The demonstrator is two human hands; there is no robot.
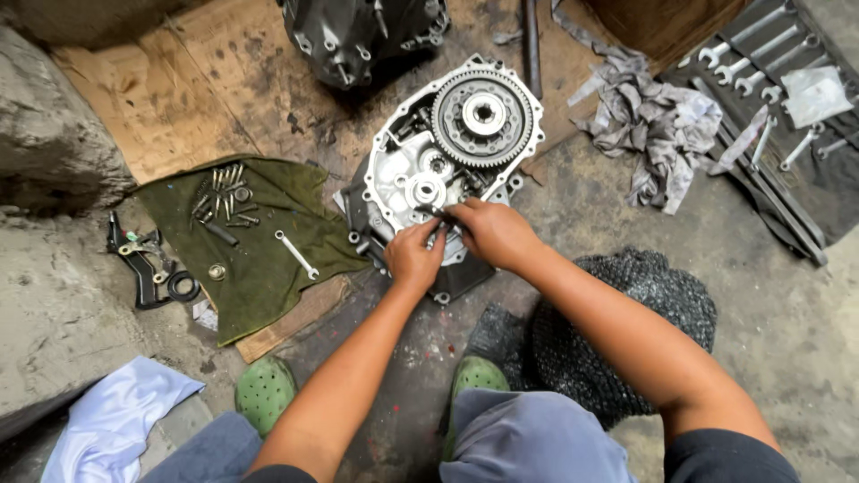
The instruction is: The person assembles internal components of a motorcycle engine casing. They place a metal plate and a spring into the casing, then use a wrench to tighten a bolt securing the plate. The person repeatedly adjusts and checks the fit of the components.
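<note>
Far out past the left hand: black bracket parts (148, 268) dumped on the concrete, then a green cloth (259, 233) w/ bolts (225, 192) grouped at its top and a small spanner (296, 254) laid across it, prob. so nothing rolls off or gets lost. Left hand (413, 257) is curled down onto the near edge of the engine case (452, 148), fingers pinched close, but can't tell what they've got. Right hand (494, 233) sits just beside it, touching, fingertips closed round a thin dark tool (429, 212) poking at the small gear. Big toothed gear (483, 114) lies just beyond both hands. Further right: grey rag (649, 125), then a wrench roll (787, 107) spread open, sizes all showing.
</note>
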